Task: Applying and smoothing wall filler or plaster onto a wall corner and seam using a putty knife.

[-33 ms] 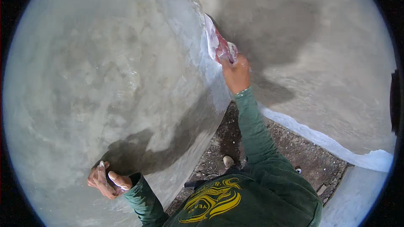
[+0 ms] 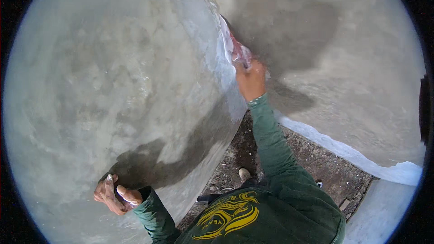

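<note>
My right hand [image 2: 251, 80] is closed around a red trowel [image 2: 241, 52] smeared with white plaster. Its pale, flat blade edge lies along the corner where the left wall [image 2: 122, 81] meets the right wall [image 2: 352, 95]. Fresh whitish plaster [image 2: 208, 47] covers a strip beside that corner. Lower left, my left hand [image 2: 116, 194] is at the left wall, fingers bent and thumb apart, with white smears on the skin. I see nothing held in it. Whether its fingertips touch the wall is hard to make out.
Below the walls is a rough, dark floor [image 2: 312, 153] with pale specks and a small stone [image 2: 244, 173]. A bluish-white band [image 2: 352, 149] runs along the foot of the right wall. A pale surface [image 2: 384, 208] adjoins the floor at lower right. Shadows fall across both walls.
My right hand and the trowel have shifted very slightly left along the corner, and the trowel's face is turned a little more edge-on. My left hand stays in place.
</note>
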Available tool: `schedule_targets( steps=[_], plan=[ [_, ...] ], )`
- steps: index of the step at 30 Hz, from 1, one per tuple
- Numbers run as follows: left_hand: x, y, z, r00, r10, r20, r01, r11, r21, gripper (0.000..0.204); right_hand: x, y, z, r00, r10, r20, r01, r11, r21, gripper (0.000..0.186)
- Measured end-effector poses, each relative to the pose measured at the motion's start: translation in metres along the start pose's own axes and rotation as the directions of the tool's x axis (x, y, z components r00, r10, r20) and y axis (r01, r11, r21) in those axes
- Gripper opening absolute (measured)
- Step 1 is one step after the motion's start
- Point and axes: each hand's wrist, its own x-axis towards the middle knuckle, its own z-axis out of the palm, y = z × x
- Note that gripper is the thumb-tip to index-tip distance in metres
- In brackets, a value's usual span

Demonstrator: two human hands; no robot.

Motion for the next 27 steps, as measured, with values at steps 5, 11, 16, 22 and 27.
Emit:
schedule_targets(
  steps=[5, 11, 16, 22, 27],
  plan=[
    [-0.006, -0.001, -0.003, 1.000, -0.013, -0.013, 0.011, 0.995, -0.100, 0.037, -0.024, -0.001, 0.068, 0.990, -0.073, -0.118, 0.060, 0.992, -0.107, 0.030],
    [-0.006, -0.011, -0.015, 0.994, 0.067, 0.088, -0.055, 0.990, -0.130, 0.043, -0.049, -0.019, 0.066, 0.991, -0.078, 0.108, 0.104, 0.960, -0.260, 0.045],
    [-0.004, -0.003, 0.002, 0.999, 0.027, -0.035, -0.031, 0.994, -0.101, 0.045, -0.091, -0.032, 0.029, 0.953, -0.210, 0.220, 0.199, 0.978, 0.069, 0.040],
    [0.002, 0.003, -0.003, 1.000, -0.020, 0.017, 0.021, 0.993, -0.115, 0.036, -0.067, -0.033, -0.052, 0.788, 0.440, 0.431, -0.615, 0.600, 0.512, 0.025],
    [0.004, 0.008, -0.009, 0.995, -0.054, 0.089, 0.062, 0.993, -0.095, 0.034, -0.044, -0.018, -0.042, 0.888, 0.361, 0.283, -0.428, 0.427, 0.797, 0.021]
  ],
)
